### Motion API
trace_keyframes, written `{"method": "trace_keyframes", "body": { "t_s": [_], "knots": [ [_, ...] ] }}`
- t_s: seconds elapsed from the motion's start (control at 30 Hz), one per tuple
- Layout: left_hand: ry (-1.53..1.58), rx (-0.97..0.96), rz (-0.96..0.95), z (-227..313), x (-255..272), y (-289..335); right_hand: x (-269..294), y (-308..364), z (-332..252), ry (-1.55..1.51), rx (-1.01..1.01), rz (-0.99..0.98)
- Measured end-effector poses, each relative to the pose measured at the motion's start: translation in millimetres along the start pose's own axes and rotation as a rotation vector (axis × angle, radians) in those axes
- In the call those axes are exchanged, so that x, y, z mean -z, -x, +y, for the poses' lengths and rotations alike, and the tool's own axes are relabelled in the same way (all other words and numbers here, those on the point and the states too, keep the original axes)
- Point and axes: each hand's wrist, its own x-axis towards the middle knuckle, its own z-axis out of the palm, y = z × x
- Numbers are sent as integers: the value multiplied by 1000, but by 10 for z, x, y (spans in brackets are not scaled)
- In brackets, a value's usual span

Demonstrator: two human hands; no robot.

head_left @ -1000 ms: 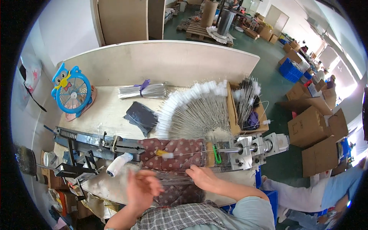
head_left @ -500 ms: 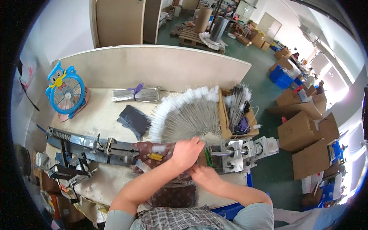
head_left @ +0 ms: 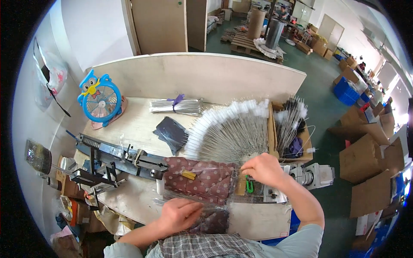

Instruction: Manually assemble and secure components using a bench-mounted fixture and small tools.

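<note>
My left hand (head_left: pixel 180 215) is closed, fingers curled, over the near edge of a brown dotted cloth (head_left: pixel 211 178), beside loose thin wires (head_left: pixel 172 201). My right hand (head_left: pixel 263 169) is closed in a pinch above the bench, at the near end of a fan of twisted-wire brushes with white tips (head_left: pixel 232 129). Whatever either hand holds is too fine to make out. Just below the right hand lies a green clip-like piece (head_left: pixel 249 185). A small yellow block (head_left: pixel 188 174) rests on the cloth. The right forearm partly covers a metal machine with a round spindle (head_left: pixel 307 175).
Left on the bench stands a metal rail fixture (head_left: pixel 116 152); behind it, a blue fan (head_left: pixel 101 103). A tied wire bundle (head_left: pixel 176 105) and a dark folded cloth (head_left: pixel 171 132) lie farther back. A cardboard box (head_left: pixel 273 133) holds more brushes. Large cartons (head_left: pixel 361 157) stand on the right.
My hands have come apart: the left moved back toward the near wires, the right away toward the brush fan. The white-tipped piece on the cloth no longer shows. The whole view has shifted.
</note>
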Motion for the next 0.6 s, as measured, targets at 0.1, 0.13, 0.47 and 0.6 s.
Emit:
{"method": "trace_keyframes", "body": {
  "t_s": [0.1,0.13,0.47,0.6],
  "knots": [
    [338,620,-50,-59,-134,292,68,9,-104,-166,-12,-101],
    [563,836,-7,-77,-162,315,48,7,-98,-50,23,4],
    [1343,1220,176,-428,-307,373,55,-118,-202,-201,-7,-120],
    [1861,1357,297,-768,-401,564,-190,-405,-540,-216,205,30]
  ]
}}
